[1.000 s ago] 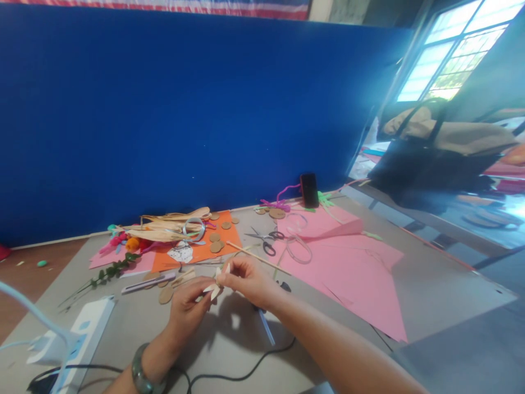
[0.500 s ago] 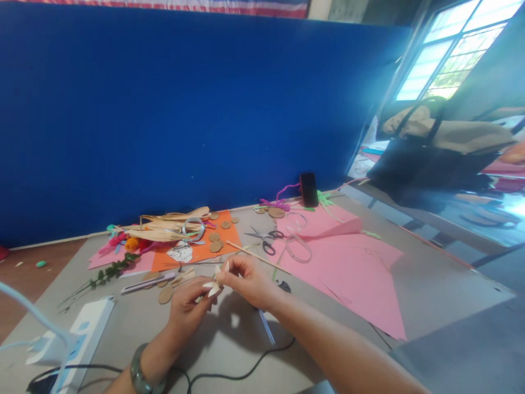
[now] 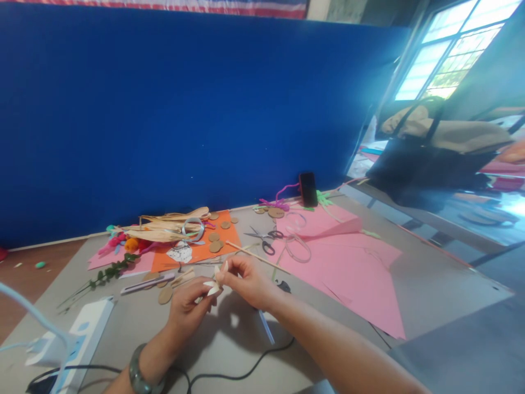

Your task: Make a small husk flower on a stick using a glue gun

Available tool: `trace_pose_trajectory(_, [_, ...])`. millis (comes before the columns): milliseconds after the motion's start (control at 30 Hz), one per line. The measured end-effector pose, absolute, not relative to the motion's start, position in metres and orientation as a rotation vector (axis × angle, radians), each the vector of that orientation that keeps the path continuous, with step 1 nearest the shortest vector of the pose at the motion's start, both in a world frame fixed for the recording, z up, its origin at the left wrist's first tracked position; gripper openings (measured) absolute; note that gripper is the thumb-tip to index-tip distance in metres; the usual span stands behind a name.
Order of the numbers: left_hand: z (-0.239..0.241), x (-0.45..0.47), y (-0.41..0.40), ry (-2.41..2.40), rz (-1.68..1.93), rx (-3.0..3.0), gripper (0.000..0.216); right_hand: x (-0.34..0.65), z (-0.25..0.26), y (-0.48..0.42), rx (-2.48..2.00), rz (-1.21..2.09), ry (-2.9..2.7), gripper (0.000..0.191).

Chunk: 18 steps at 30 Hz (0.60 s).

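Observation:
Above the near part of the table, both hands meet at a small cream-white flower-like piece with pointed petals (image 3: 212, 285). My left hand (image 3: 189, 303) pinches it from the left, fingers closed. From the right, the thumb and fingers of my right hand (image 3: 245, 279) are pressed together on its upper part. Its centre is partly hidden by my fingertips. Just behind the hands lie a thin wooden stick (image 3: 258, 257) and scissors (image 3: 266, 241) with dark handles. A white-and-clear stick (image 3: 266, 326) rests below my right wrist.
Dried husks (image 3: 164, 230) and a tape roll (image 3: 192, 229) lie on orange paper (image 3: 200, 253) with cardboard discs. Pink paper (image 3: 348, 268) covers the right side. A utility knife (image 3: 147, 283), a green leaf sprig (image 3: 110, 272) and a power strip (image 3: 88, 339) are left. A phone (image 3: 308, 189) leans against the blue partition.
Almost nothing differs. Both hands keep their pinch on the flower-like piece, and the view has shifted very slightly.

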State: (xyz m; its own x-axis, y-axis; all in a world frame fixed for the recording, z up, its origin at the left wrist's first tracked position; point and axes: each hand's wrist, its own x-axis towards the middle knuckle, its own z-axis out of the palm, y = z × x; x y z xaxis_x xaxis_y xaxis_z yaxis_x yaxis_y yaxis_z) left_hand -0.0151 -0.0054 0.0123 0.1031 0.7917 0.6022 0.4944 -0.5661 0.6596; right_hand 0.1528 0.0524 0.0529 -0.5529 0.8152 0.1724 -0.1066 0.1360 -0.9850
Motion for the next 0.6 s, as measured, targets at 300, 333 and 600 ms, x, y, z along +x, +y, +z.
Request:
trace_pose_trajectory(300, [0.0095,-0.0174,-0.0053,1.297,1.415,2.134,0.023,0.1528,0.0530,0.0525,-0.697,1.526,-1.644,0.034])
trace_pose_trajectory(333, [0.0096,-0.0177,-0.0052,1.294,1.413,2.136,0.023,0.1527,0.0529,0.0523,-0.703,1.526,-1.643,0.033])
trace_pose_trajectory(600, [0.0138,-0.0126,-0.0068,1.284,1.447,2.026,0.025,0.1521,0.0519,0.0534,-0.726,1.524,-1.642,0.030])
